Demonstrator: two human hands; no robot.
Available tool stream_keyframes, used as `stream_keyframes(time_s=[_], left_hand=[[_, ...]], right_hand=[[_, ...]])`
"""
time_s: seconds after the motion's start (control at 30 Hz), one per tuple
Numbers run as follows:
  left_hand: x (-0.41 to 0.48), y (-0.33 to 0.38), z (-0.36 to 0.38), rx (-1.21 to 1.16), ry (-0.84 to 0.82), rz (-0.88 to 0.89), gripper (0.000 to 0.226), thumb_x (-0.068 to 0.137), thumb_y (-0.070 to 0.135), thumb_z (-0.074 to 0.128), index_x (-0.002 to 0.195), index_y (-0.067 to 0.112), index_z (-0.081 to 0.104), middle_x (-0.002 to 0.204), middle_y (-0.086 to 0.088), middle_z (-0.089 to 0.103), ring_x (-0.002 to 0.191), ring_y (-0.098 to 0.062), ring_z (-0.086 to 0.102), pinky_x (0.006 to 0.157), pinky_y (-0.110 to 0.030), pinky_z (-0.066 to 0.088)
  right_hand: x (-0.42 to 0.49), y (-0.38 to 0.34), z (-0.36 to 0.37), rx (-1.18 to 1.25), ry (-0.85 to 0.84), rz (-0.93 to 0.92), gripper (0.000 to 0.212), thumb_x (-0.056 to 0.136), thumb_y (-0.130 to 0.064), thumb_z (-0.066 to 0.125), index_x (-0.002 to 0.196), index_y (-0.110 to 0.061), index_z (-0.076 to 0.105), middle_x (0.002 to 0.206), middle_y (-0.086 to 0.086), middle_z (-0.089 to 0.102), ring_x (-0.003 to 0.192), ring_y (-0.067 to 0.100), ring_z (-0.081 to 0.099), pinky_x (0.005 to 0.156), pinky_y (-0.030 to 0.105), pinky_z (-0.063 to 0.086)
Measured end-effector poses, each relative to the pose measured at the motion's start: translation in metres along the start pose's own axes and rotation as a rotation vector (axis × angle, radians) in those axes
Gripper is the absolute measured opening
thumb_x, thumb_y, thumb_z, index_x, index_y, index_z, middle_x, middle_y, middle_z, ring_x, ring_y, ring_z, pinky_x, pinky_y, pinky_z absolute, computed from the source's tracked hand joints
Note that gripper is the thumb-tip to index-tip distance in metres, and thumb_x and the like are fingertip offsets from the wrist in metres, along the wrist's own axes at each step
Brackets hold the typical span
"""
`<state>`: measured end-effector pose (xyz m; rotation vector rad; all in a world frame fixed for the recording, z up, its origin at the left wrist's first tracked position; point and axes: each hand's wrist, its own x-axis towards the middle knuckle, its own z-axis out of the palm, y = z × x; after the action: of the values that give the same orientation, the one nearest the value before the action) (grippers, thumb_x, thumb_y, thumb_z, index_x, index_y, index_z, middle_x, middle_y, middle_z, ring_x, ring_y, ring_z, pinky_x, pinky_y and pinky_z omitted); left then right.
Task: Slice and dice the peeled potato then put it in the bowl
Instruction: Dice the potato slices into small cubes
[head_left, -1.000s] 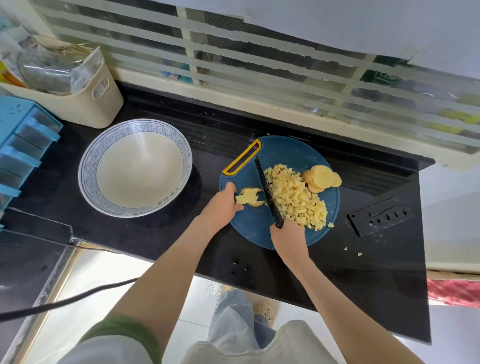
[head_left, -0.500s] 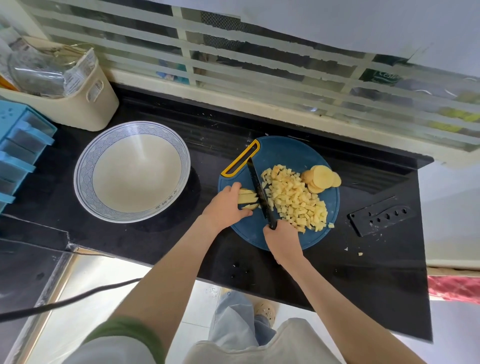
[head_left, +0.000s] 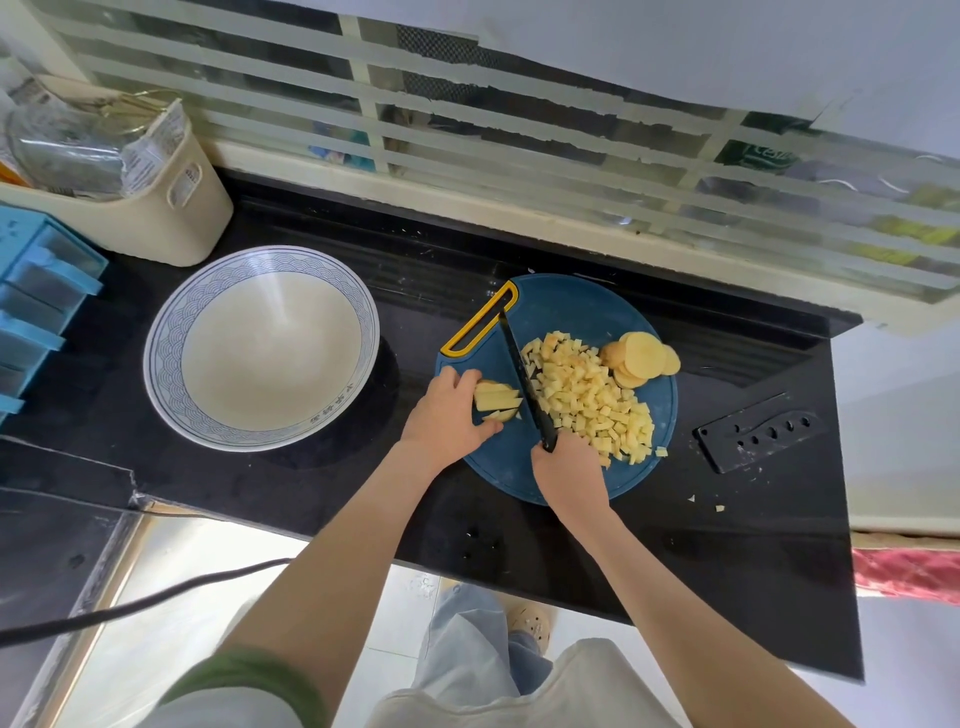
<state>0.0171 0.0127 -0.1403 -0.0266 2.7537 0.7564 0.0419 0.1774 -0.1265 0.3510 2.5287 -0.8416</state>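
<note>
Board (head_left: 571, 312): blue, round, on black counter (head_left: 753, 545).
Left hand (head_left: 447, 415): clamps potato sticks (head_left: 496, 399).
Right hand (head_left: 569, 467): grips knife (head_left: 524, 376), blade beside sticks.
Dice (head_left: 589, 395), slices (head_left: 641, 358): on board.
Bowl (head_left: 166, 353): left of board.

bowl (head_left: 163, 358) 1 | cutting board (head_left: 571, 306) 1 | knife (head_left: 522, 379) 1 | hands (head_left: 448, 415) (head_left: 569, 470) 2

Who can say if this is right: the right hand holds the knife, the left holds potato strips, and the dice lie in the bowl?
No: the head view shows the dice on the board, not in the bowl. The rest stands.
</note>
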Motion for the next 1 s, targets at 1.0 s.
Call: stream_keyframes(time_s=[1.0], left_hand=[[0.005, -0.011, -0.006, -0.143, -0.112, 0.054, 0.062, 0.083, 0.033, 0.072, 0.134, 0.011, 0.044, 0.121, -0.006, 0.041, 0.112, -0.022, 0.046, 0.098, -0.037, 0.044]], right_hand=[[-0.002, -0.011, 0.005, 0.052, -0.069, 0.029, 0.028, 0.093, -0.016, 0.046, 0.065, -0.015, 0.043, 0.062, 0.001, 0.046, 0.056, 0.020, 0.048, 0.054, 0.034, 0.046]])
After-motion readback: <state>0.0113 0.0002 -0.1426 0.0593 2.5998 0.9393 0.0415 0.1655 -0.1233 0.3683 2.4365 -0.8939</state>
